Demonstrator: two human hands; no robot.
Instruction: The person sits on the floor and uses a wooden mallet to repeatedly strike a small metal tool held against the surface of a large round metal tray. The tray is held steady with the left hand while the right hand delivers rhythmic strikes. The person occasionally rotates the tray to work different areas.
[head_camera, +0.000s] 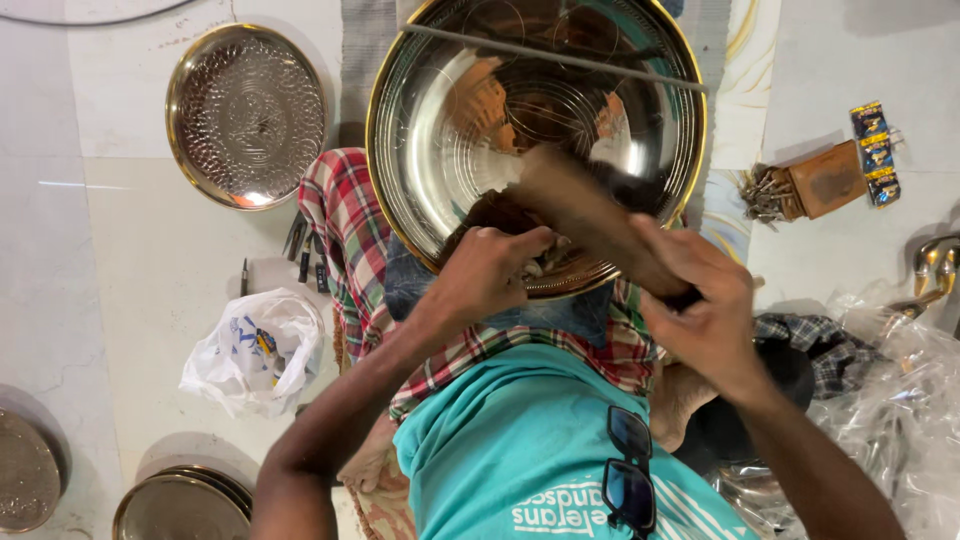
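A large shiny metal plate with a brass-coloured rim rests on my lap over a checked cloth. My left hand pinches a small tool against the plate's near rim. My right hand grips the handle of a wooden mallet, blurred with motion, whose head hangs over the plate just above my left hand. A thin metal rod lies across the plate's far part.
An embossed metal plate lies on the floor at upper left, more plates at lower left. A white plastic bag and small chisels sit to the left. A wooden block with nails lies right, clear plastic wrapping beside it.
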